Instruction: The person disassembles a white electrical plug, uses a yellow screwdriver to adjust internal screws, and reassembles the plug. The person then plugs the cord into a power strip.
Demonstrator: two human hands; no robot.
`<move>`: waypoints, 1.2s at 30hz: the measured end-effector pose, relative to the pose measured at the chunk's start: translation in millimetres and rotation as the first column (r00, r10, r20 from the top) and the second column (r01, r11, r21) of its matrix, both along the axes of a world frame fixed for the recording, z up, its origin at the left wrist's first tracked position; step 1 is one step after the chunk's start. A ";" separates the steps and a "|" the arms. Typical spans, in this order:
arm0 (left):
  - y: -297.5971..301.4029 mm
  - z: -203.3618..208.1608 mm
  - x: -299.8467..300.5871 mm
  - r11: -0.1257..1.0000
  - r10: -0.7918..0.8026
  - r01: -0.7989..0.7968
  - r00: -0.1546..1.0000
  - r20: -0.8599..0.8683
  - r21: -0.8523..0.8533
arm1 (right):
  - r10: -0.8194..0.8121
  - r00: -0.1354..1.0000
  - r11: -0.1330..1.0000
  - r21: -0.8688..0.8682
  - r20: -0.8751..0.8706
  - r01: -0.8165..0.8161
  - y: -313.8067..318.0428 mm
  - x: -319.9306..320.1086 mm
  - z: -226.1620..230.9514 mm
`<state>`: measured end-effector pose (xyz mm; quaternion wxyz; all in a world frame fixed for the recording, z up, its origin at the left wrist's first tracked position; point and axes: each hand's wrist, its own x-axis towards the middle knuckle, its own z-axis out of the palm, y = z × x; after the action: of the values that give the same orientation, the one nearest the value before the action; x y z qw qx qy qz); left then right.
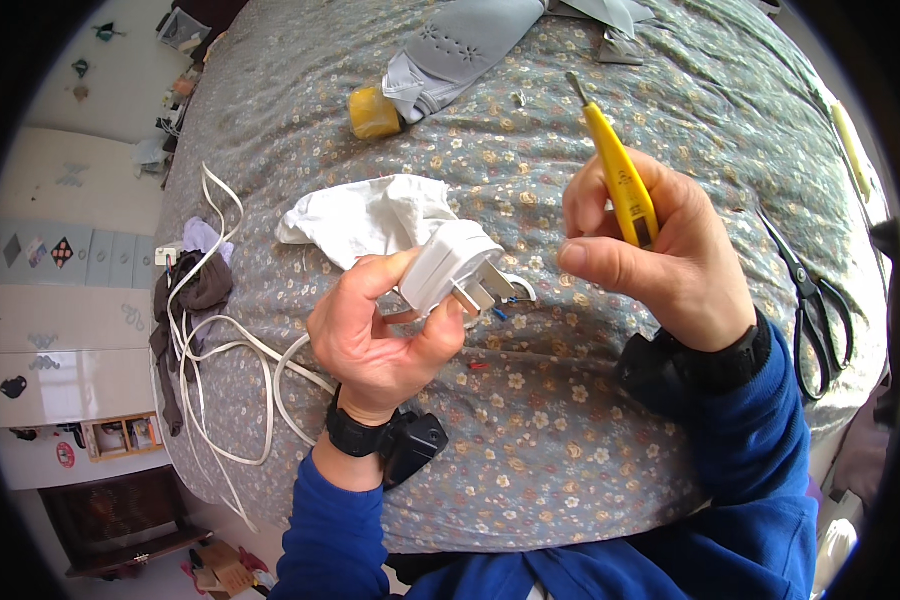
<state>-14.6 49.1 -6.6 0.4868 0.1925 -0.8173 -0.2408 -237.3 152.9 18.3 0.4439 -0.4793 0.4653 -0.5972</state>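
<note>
White plug (440, 268) in my left hand (375, 335), I had it raised over the flowered bed (570, 420), at about 8 o'clock from the yellow screwdriver (618, 175) and just to the 4 o'clock side of a crumpled white cloth (360, 215). I was pinching the plug between my thumb and fingers, while the fingers of my right hand (685, 265) were curled and the screwdriver's handle lay along them by the thumb. I judged the plug light and stiff, its smooth plastic likely a little slippery and prone to cracking if forced; the best hold seemed to be around its sides, clear of the metal prongs (497, 283). Those pointed towards roughly 4 o'clock, and the body's long axis ran from about 7 to 1. The screwdriver looked light and rigid too, safest taken by its thick handle rather than the thin metal shaft. Its long axis ran from 5 to 11 o'clock, the tip pointing towards 11, away from the plug.
</note>
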 end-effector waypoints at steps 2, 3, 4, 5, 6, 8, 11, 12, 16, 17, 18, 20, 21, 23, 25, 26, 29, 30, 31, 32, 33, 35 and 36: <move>4.4 2.2 -1.4 0.999 -0.035 0.038 0.997 0.062 -0.038 | 0.018 0.999 0.999 -0.047 0.046 -0.016 5.1 5.2 -4.4; 6.5 2.2 -3.7 0.998 -0.055 0.057 0.997 0.060 -0.029 | 0.033 0.998 0.985 -0.165 -0.052 -0.041 1.0 8.0 -8.4; 8.1 3.4 -4.6 0.997 -0.078 0.080 0.994 0.076 -0.022 | 0.021 0.981 0.971 -0.229 -0.194 -0.066 -0.5 9.8 -10.4; 9.9 5.0 -4.8 0.995 -0.099 0.101 0.991 0.092 -0.017 | 0.023 0.984 0.955 -0.286 -0.179 -0.074 -3.2 11.9 -12.6; 11.4 6.8 -4.4 0.993 -0.119 0.121 0.987 0.107 -0.012 | 0.055 0.983 0.971 -0.219 -0.174 -0.093 -1.2 10.1 -12.3; 13.8 8.3 -5.2 0.984 -0.174 0.176 0.977 0.125 -0.008 | 0.044 0.982 0.970 -0.228 -0.181 -0.085 -1.7 10.4 -12.7; 16.8 12.4 -3.9 0.976 -0.214 0.215 0.960 0.180 0.018 | 0.040 0.972 0.961 -0.258 -0.233 -0.102 -1.5 7.9 -11.0; 16.8 13.2 -4.4 0.976 -0.215 0.218 0.960 0.178 0.000 | 0.041 0.965 0.956 -0.270 -0.258 -0.113 -1.5 6.7 -10.1; 16.3 18.0 -7.7 0.971 -0.237 0.238 0.957 0.165 0.014 | 0.064 0.967 0.959 -0.251 -0.246 -0.127 -2.0 5.0 -7.7; 16.8 18.8 -8.9 0.963 -0.262 0.248 0.953 0.155 0.103 | 0.093 0.979 0.973 -0.192 -0.179 -0.128 -1.3 5.8 -7.3; 17.7 19.4 -10.0 0.947 -0.286 0.257 0.947 0.143 0.193 | 0.121 0.987 0.984 -0.118 -0.102 -0.133 -0.6 7.5 -7.5; 19.4 20.3 -10.9 0.902 -0.324 0.263 0.937 0.134 0.342 | 0.143 0.990 0.989 0.042 0.021 -0.144 1.5 9.9 -7.8; 19.0 20.5 -11.4 0.879 -0.340 0.262 0.930 0.138 0.399 | 0.142 0.989 0.989 0.043 0.032 -0.143 0.8 10.9 -8.8; 20.6 20.7 -10.4 0.798 -0.356 0.232 0.926 0.124 0.556 | 0.130 0.991 0.990 0.051 0.014 -0.131 -1.4 13.1 -11.8; 22.2 20.2 -9.3 0.737 -0.340 0.198 0.935 0.101 0.646 | 0.151 0.986 0.983 0.091 0.077 -0.158 -3.1 13.5 -14.7; 22.8 20.1 -8.7 0.700 -0.330 0.180 0.940 0.090 0.691 | 0.160 0.981 0.979 0.113 0.108 -0.172 -3.9 13.2 -16.0; 22.5 19.7 -8.2 0.622 -0.360 0.207 0.932 0.041 0.756 | 0.161 0.979 0.971 0.157 0.124 -0.179 -6.4 12.1 -19.7; 22.0 19.3 -8.9 0.590 -0.365 0.217 0.931 0.017 0.777 | 0.158 0.979 0.969 0.172 0.130 -0.179 -7.0 11.8 -20.6; 22.0 19.0 -9.5 0.558 -0.376 0.229 0.927 -0.003 0.797 | 0.174 0.974 0.962 0.184 0.148 -0.200 -8.0 11.3 -21.3; 22.0 18.7 -10.2 0.511 -0.381 0.238 0.924 -0.031 0.826 | 0.157 0.978 0.963 0.200 0.138 -0.183 -8.0 10.8 -21.7; 21.5 18.6 -10.9 0.463 -0.384 0.246 0.922 -0.057 0.851 | 0.140 0.982 0.962 0.216 0.128 -0.165 -8.1 10.3 -21.9; 19.1 18.9 -11.6 0.421 -0.415 0.248 0.908 -0.058 0.872 | 0.130 0.987 0.952 0.267 0.096 -0.152 -7.2 9.0 -21.2; 17.9 18.9 -11.7 0.401 -0.428 0.250 0.902 -0.061 0.882 | 0.130 0.988 0.948 0.279 0.087 -0.150 -6.9 8.5 -20.7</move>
<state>-26.3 67.1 12.3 0.1865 0.2623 -0.6397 -0.6980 -228.8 146.0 -2.4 0.5650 -0.4219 0.4961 -0.5067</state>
